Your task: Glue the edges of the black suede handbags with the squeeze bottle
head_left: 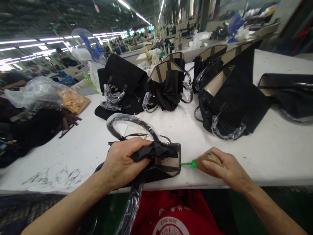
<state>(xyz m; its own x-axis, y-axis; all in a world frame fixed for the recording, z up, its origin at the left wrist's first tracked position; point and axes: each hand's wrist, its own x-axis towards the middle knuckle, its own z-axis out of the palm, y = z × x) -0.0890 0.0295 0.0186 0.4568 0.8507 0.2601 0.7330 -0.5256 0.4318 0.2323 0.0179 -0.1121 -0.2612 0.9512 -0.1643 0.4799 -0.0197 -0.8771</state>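
A black handbag (166,163) with plastic-wrapped handles lies at the near edge of the white table (274,153). My left hand (122,161) is closed over its top, gripping bunched black fabric. My right hand (217,164) is closed round a wooden-handled tool (189,164) with a green shaft. The tool's tip touches the bag's right side, where a tan lining panel shows.
Several more black handbags (230,104) with wrapped handles stand across the middle and far side of the table. Clear plastic bags (36,91) and dark material lie at the left. A blue fan (90,45) stands behind. Pen scribbles mark the table at the near left.
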